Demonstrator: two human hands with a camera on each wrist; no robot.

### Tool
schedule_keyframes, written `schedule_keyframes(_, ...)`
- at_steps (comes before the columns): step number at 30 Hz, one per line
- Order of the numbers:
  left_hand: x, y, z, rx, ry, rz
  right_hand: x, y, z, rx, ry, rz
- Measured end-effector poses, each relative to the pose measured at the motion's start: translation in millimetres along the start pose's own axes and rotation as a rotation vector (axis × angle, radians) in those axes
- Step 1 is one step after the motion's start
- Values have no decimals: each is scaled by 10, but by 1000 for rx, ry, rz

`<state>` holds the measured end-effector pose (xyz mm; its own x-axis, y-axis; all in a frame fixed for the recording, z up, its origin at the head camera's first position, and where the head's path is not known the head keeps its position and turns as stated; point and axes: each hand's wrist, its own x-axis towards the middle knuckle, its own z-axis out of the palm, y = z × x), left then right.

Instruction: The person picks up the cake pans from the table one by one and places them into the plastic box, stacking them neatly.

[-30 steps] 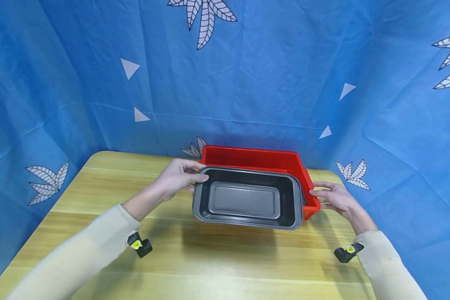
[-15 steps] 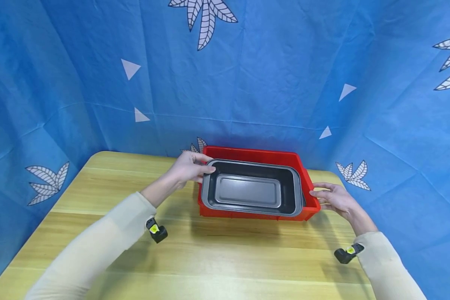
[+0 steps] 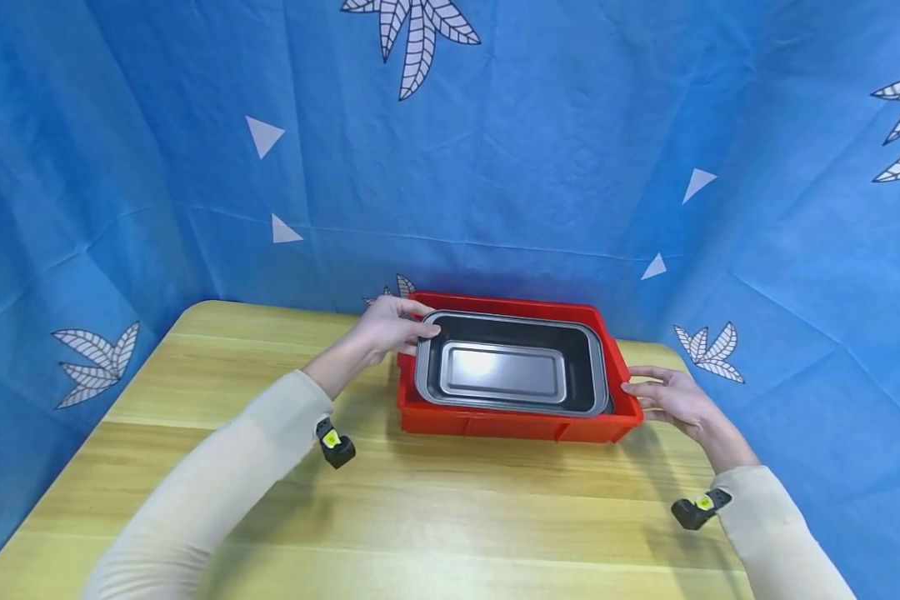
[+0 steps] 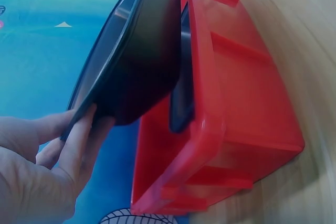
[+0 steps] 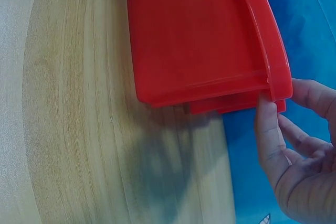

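Left hand (image 3: 390, 327) has the dark baking pan (image 3: 512, 372) pinched by its short left rim, thumb on top and fingers curled under the lip, you can see it clearly on the left wrist cam (image 4: 37, 177). Pan sits inside the red bin (image 3: 510, 421) at the far middle of the wooden surface (image 3: 420, 517), tilted, with the held end riding up above the bin wall. Its long axis runs left to right, same as the bin's. Right hand (image 3: 671, 400) is at the bin's right end, fingers loosely straight, fingertips touching the red corner rim (image 5: 273, 85) and not gripping anything. So left is the one on the pan. No brand, label or writing readable anywhere, only leaf prints on the blue backdrop (image 3: 495, 167).
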<state>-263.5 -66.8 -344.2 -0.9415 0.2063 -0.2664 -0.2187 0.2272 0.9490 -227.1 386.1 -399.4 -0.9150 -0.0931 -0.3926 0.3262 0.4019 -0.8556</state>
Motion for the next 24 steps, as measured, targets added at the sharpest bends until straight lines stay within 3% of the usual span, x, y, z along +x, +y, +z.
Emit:
schedule_keyframes(15, 359, -35, 158, -28, 48, -48, 3, 22, 2, -18, 2, 13)
schedule_keyframes(24, 493, -68, 280, -43, 60, -55, -2, 18, 1, -12, -5, 8)
